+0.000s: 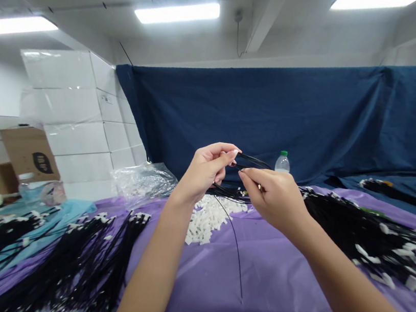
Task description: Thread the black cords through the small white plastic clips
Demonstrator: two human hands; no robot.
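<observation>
My left hand (206, 168) and my right hand (272, 196) are raised together above a purple cloth (214, 275). The left hand's thumb and forefinger pinch a small white piece at the end of a thin black cable (236, 242). My right hand pinches the same cable close by, and a few black strands (253, 161) stick out to the right between the hands. The cable hangs down from the hands and trails across the purple cloth towards me. Below the hands lies a heap of small white plastic pieces (209, 218).
Bundles of black cables with white ends lie at the left (73, 261) and at the right (367, 235). A water bottle (283, 162) stands before a blue drape (294, 116). A clear plastic bag (142, 180), a cardboard box (30, 151) and white boxes (77, 117) are at the left.
</observation>
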